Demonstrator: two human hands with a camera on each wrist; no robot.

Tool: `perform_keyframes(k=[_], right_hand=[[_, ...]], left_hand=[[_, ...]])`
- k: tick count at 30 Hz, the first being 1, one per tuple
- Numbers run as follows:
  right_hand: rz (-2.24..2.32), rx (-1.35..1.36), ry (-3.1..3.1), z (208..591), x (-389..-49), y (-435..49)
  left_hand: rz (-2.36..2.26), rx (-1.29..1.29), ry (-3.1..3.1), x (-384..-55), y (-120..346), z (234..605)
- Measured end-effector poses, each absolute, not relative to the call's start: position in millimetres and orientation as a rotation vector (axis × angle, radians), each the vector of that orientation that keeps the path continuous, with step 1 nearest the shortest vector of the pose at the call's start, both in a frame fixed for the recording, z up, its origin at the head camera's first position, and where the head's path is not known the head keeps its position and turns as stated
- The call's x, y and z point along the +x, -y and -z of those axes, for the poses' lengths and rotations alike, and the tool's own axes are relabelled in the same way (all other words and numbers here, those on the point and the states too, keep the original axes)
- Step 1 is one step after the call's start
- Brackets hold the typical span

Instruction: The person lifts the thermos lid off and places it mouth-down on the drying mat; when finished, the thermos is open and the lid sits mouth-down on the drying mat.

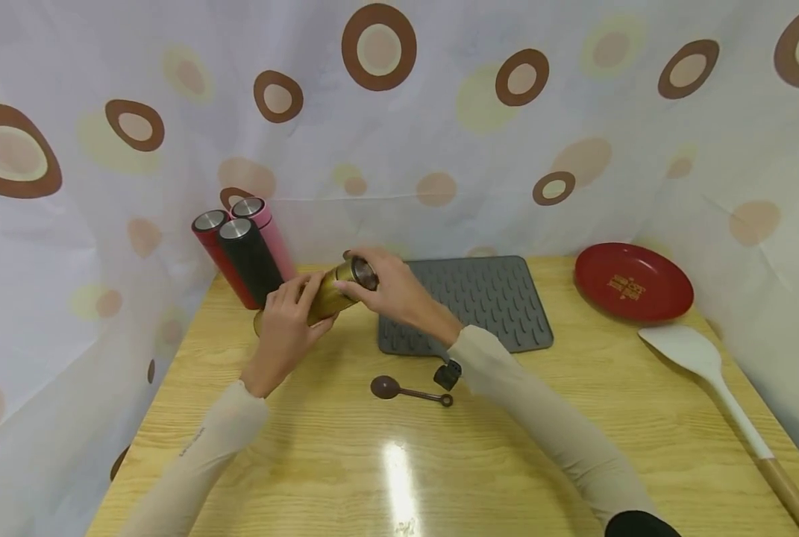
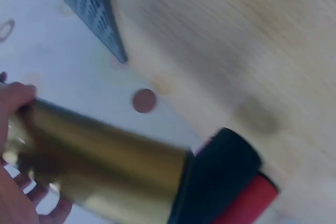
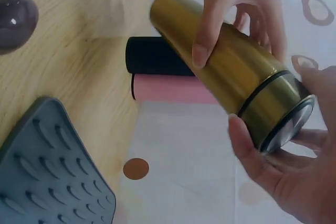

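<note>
A gold thermos flask (image 1: 332,298) is held tilted in both hands, its silver-topped cap toward the right. My left hand (image 1: 286,321) grips the middle of its body, thumb on one side and fingers on the other. At the cap end, my right hand (image 1: 395,287) holds the lid (image 3: 283,116) between thumb and fingers. A dark seam ring shows between lid and body in the right wrist view. The flask's base overlaps the black flask (image 2: 218,174) in the left wrist view.
Red (image 1: 219,253), black and pink (image 1: 268,235) flasks stand together at the back left. A grey ridged mat (image 1: 480,298) lies behind my right forearm, and a brown spoon (image 1: 387,387) in front. A red plate (image 1: 630,283) and a white spatula (image 1: 694,354) are at the right.
</note>
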State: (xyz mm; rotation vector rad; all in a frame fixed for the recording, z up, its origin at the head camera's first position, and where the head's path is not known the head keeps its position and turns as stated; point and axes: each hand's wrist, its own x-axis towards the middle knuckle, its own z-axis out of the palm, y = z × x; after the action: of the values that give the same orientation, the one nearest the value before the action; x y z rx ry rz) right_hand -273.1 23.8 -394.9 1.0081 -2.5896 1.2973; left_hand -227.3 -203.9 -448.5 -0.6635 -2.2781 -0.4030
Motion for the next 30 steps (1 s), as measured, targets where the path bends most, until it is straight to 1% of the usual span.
perform_keyframes(k=[3, 11, 17, 20, 24, 26, 28, 30], right_hand=[[-1.333, 0.961, 2.665, 394, -268, -35], [-1.807, 0.792, 2.767, 396, -264, -68], [-1.917, 0.770, 2.656, 400, -260, -82], [-1.762, 0.905, 2.594, 403, -258, -89], [-1.279, 1.287, 2.465, 400, -254, -101], [-1.091, 1.424, 2.395, 397, -251, -106], [-1.015, 1.484, 2.394, 394, -248, -110], [-1.043, 1.434, 2.473, 391, -246, -111]], left_hand=[[0.290, -0.687, 2.250, -224, 194, 444], [0.209, -0.740, 2.256, -222, 174, 436], [0.245, -0.793, 2.288, -225, 163, 431], [0.280, -0.812, 2.317, -225, 160, 426], [0.408, -0.868, 2.373, -220, 162, 422], [0.464, -0.896, 2.400, -217, 163, 422], [0.484, -0.911, 2.416, -215, 164, 423], [0.466, -0.907, 2.419, -214, 164, 423]])
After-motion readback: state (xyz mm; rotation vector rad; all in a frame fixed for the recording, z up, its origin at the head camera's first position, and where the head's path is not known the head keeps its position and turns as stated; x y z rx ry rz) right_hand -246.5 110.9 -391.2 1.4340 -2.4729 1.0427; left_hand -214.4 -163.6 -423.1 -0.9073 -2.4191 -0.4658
